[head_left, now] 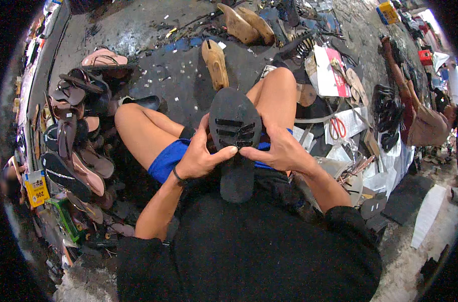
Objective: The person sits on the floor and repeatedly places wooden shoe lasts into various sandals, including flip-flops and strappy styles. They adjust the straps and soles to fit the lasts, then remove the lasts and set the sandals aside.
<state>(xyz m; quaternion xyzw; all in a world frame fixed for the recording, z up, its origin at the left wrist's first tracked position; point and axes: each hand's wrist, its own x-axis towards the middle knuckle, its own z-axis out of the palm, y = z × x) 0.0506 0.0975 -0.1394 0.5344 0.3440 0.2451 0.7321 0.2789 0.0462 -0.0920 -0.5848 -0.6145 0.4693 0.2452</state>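
a: the person holds a black sandal sole point(235, 132) over the lap, between the bare knees. the left hand point(201, 156) clasps its left edge with the thumb pressed on top; the right hand point(282, 151) grips the right edge, fingers on the strap ends that poke through the slots.

b: what could go wrong?

a: probably a strap end slipping back through its slot if the thumb pressure eases (the bands look thin and slick). the sole seems to be flexible rubber, matte and flat, so it could buckle under a hard squeeze.

b: and round about?

a: smooth tan wooden lasts point(215, 63) on the dark floor ahead, a heap of pink and black sandals point(78, 131) to the left, red-handled scissors point(337, 127) on paper scraps to the right.
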